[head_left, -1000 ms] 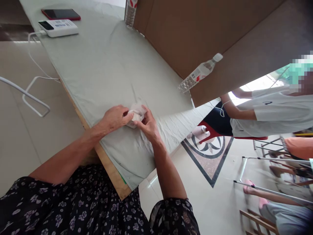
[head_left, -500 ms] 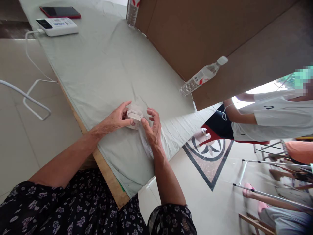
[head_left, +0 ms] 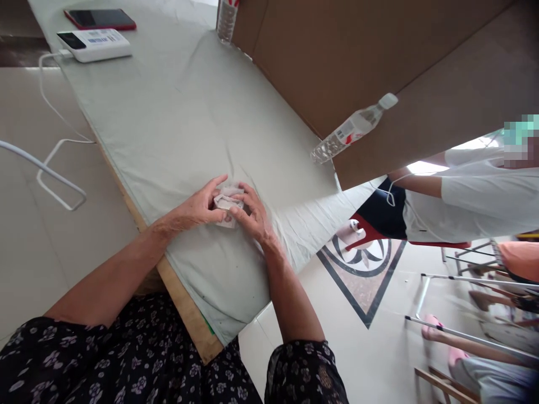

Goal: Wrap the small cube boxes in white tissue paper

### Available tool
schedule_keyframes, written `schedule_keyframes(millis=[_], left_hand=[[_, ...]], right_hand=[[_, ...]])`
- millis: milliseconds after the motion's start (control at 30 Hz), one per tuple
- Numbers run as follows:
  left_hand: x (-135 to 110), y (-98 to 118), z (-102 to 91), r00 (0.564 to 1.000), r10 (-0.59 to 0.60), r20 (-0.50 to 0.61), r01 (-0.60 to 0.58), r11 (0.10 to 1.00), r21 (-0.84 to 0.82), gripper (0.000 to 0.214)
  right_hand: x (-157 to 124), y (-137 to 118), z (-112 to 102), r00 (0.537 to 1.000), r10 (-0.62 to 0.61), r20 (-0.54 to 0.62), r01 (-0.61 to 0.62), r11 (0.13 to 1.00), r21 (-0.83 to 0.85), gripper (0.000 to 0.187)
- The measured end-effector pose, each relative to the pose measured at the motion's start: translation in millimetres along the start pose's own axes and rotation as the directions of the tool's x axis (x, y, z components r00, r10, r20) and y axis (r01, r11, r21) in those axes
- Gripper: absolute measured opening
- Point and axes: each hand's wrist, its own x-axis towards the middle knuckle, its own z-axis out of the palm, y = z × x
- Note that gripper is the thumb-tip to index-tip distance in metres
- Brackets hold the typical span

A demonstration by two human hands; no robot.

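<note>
A small whitish packet with a crumpled top sits on the cloth-covered table near its front corner. It looks like paper or thin plastic; its exact kind is unclear. From the left, my left hand grips it, thumb along the near side and fingers at the back. My right hand closes on its right side, with fingertips over the top and the thumb at the front. Both hands partly hide the packet.
A tall brown cardboard panel stands at the right, with a leaning plastic bottle by its edge and another bottle farther back. A phone and white power bank lie far left. A person in a white shirt sits at right.
My right hand has moved left and closed onto the packet; before, its fingers were raised apart with the thumb at the packet's edge. My left hand has stayed on the packet.
</note>
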Motion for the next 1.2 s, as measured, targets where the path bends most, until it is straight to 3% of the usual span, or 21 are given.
schedule_keyframes(millis=[133, 300, 433, 600, 833, 967, 1200], left_hand=[[1.5, 2.5, 1.9, 0.999, -0.004, -0.042, 0.006, 0.999, 0.037, 0.118], [2.7, -4.6, 4.7, 0.993, 0.026, -0.117, -0.013, 0.994, 0.111, 0.114], [1.0, -3.6, 5.2, 0.990, 0.049, -0.135, -0.032, 0.992, 0.125, 0.114], [-0.2, 3.9, 4.2, 0.994, -0.014, -0.110, 0.021, 0.997, 0.069, 0.114], [4.3, -5.8, -1.3, 0.997, 0.003, -0.081, 0.006, 0.994, 0.109, 0.106], [4.4, -8.6, -4.1, 0.997, 0.012, -0.074, -0.001, 0.990, 0.141, 0.100], [3.5, -8.5, -5.3, 0.999, 0.019, -0.046, -0.014, 0.994, 0.106, 0.097]], right_hand=[[-7.3, 3.2, 8.9, 0.987, 0.050, -0.151, -0.027, 0.988, 0.151, 0.074], [-8.5, 9.2, 13.7, 0.977, 0.140, -0.158, -0.093, 0.957, 0.276, 0.097], [-6.8, 8.5, 18.4, 0.970, 0.177, -0.166, -0.117, 0.941, 0.317, 0.096], [-9.8, 5.1, 20.5, 0.966, 0.215, -0.144, -0.151, 0.920, 0.363, 0.096], [-0.2, 0.6, 6.5, 0.968, 0.189, -0.164, -0.135, 0.946, 0.295, 0.064], [8.1, -8.9, -5.8, 0.992, 0.114, -0.045, -0.108, 0.985, 0.134, 0.052], [1.3, -13.8, -20.8, 0.997, 0.049, 0.057, -0.051, 0.998, 0.038, 0.064]])
